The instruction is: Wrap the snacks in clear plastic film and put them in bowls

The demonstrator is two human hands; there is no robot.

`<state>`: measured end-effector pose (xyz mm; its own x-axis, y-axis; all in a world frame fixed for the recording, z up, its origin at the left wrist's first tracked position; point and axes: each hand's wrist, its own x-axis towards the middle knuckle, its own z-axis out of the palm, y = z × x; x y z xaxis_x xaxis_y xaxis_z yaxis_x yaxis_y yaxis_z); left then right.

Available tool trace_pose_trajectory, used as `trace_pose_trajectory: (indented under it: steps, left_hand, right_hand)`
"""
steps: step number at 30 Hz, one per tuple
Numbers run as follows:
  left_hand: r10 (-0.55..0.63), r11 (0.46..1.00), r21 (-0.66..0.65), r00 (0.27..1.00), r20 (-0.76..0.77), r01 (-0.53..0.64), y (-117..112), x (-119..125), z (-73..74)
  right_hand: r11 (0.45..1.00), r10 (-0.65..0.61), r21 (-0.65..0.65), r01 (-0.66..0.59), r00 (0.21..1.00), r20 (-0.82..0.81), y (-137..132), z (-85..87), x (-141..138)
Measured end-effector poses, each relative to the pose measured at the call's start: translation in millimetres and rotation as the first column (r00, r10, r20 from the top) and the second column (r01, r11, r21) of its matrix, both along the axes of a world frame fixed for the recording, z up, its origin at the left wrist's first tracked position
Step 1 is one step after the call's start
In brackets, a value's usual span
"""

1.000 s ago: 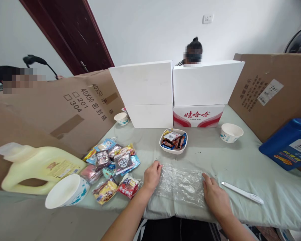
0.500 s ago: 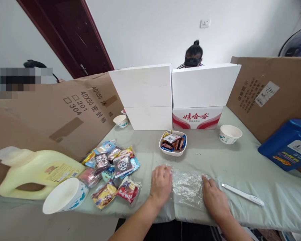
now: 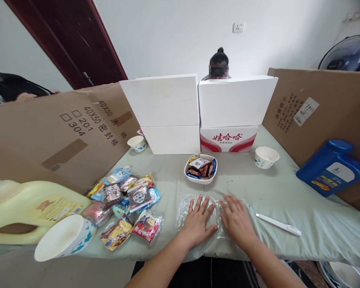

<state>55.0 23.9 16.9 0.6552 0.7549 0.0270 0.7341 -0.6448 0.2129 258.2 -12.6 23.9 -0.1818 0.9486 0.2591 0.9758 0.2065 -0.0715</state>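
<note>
A crinkled clear plastic bag (image 3: pixel 182 212) lies flat on the pale green tablecloth in front of me. My left hand (image 3: pixel 199 220) presses on its middle, palm down, fingers spread. Beside it my right hand (image 3: pixel 236 220) rests on the bag's right part, its fingers stretched out too. Beyond the hands stands a white bowl (image 3: pixel 201 181) filled with small wrapped snacks (image 3: pixel 200 163). To the right of my right hand lies a white utility knife (image 3: pixel 278 224). A heap of packaged snacks (image 3: pixel 139 197) sits to the left, with a red snack packet (image 3: pixel 148 227) nearest my left hand.
White boxes (image 3: pixel 167 104) are stacked at the back, a person's head (image 3: pixel 218 64) behind them. Cardboard sheets (image 3: pixel 86 156) wall both sides. A yellow jug (image 3: pixel 47 204) and paper bowl (image 3: pixel 65 238) stand left; a blue bottle (image 3: pixel 332 168) and paper bowl (image 3: pixel 266 157) stand right.
Both hands have moved from the bag's two ends onto its middle and right part, and their fingers have spread out flat. The whole view has shifted slightly to the right.
</note>
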Motion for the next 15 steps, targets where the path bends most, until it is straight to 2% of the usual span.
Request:
trace_pose_trajectory:
  steps: [2,3,6,9,11,13,15]
  left_hand:
    - [0.014,1.0,0.001,1.0,-0.002,-0.014,1.9,-6.2,-1.1]
    - [0.037,0.999,0.007,0.999,-0.007,-0.037,3.7,-12.1,-2.2]
    - [0.192,0.98,0.059,0.981,-0.027,-0.19,8.3,-36.6,-6.6]
    - [0.312,0.94,0.14,0.95,0.007,-0.31,3.3,-57.9,-7.9]
    - [0.256,0.951,0.167,0.965,0.055,-0.262,-7.0,-66.7,-3.9]
    - [0.115,0.981,0.146,0.989,0.089,-0.127,-20.0,-73.8,3.7]
    - [-0.013,0.995,0.099,0.994,0.111,0.002,-31.3,-81.9,12.0]
  right_hand:
    - [0.984,0.154,-0.084,-0.154,0.988,-0.012,0.5,-8.1,-9.5]
    - [0.977,0.179,-0.119,-0.18,0.984,-0.015,0.1,-13.0,-10.9]
    - [0.979,0.128,-0.159,-0.129,0.992,-0.016,-4.3,-24.8,-2.7]
    - [0.99,0.036,-0.136,-0.038,0.999,-0.019,-16.1,-26.2,15.4]
    - [0.993,0.054,-0.103,-0.057,0.998,-0.035,-29.9,-23.1,28.8]
    - [0.977,0.187,-0.089,-0.192,0.98,-0.061,-47.6,-20.2,42.1]
    - [0.94,0.325,-0.084,-0.332,0.942,-0.081,-66.0,-19.5,54.2]
